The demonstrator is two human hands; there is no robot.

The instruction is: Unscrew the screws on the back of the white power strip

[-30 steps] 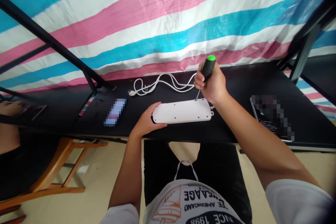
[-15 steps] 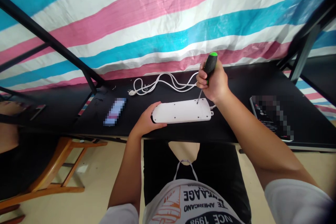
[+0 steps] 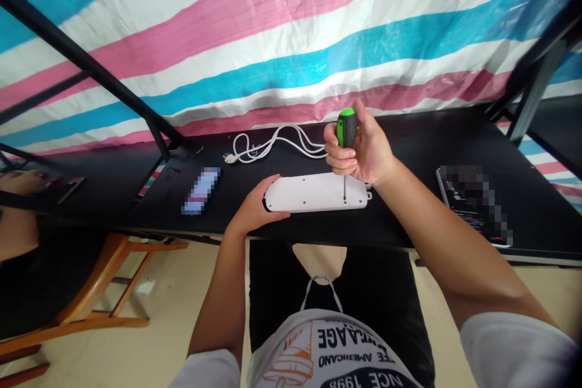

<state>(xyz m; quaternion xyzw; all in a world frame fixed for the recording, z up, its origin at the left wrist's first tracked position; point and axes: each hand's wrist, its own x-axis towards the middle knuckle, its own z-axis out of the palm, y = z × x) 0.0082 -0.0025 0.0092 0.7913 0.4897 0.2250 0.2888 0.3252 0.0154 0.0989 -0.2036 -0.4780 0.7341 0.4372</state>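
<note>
A white power strip (image 3: 313, 193) lies back side up on the black table (image 3: 409, 218), its small screw holes showing. My left hand (image 3: 254, 209) grips its left end, fingers curled round the edge. My right hand (image 3: 359, 151) is wrapped round the black and green handle of a screwdriver (image 3: 346, 133). The tool stands nearly upright, its tip on the strip's near right part. The strip's white cord (image 3: 277, 144) lies coiled behind it.
A blurred phone-sized object (image 3: 202, 191) lies to the left on the table, a blurred flat item (image 3: 475, 200) to the right. Black frame bars (image 3: 91, 73) cross in front of a striped tarp (image 3: 291, 30). A wooden chair (image 3: 95, 291) stands at lower left.
My right hand has moved the screwdriver from the strip's far right edge to a point nearer me and brought it upright. My left hand has stayed on the strip's end.
</note>
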